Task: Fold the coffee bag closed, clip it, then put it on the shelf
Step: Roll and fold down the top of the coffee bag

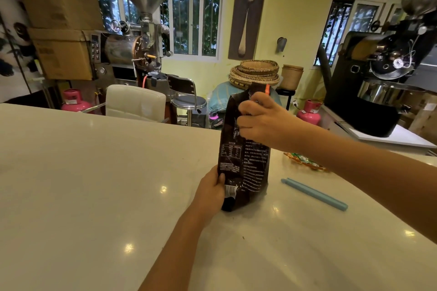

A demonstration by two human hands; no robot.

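dark bag point(243, 149) upright: left hand point(210, 190) grips its base, right hand point(259, 120) pinches its top; loosening could undo the fold or tip it.

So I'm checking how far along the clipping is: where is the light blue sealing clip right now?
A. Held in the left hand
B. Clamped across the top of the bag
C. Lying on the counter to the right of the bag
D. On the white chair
C: the blue clip lies flat on the counter, right of the coffee bag, untouched by the left hand or the right hand.
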